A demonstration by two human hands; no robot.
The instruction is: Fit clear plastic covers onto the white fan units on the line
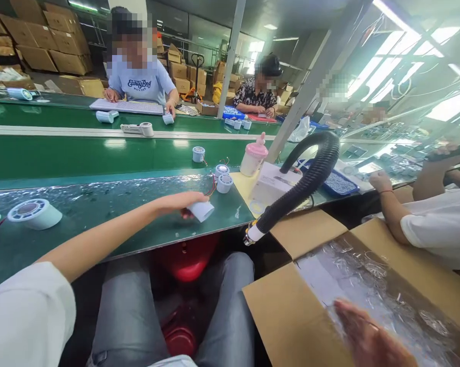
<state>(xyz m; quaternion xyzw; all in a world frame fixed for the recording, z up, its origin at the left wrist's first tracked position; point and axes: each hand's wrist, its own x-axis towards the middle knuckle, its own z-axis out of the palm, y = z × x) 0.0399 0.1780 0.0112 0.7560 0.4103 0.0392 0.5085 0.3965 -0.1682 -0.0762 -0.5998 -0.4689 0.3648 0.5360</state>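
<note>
In the head view, gripping a pale blue, cylindrical plastic housing [203, 210] in the partly closed left hand [184, 201], over the near part of the glossy, dark green worktop [138, 224], with two pale, round, wired plastic units [224, 184] close together just beyond. Reaching with the blurred right hand [369, 329] over an open, brown cardboard carton [287, 311] of clear plastic bags [371, 278]; cannot tell how far open or whether holding anything. Arching down near the carton, past the worktop's edge: a black, ribbed, metal-tipped hose [296, 192].
</note>
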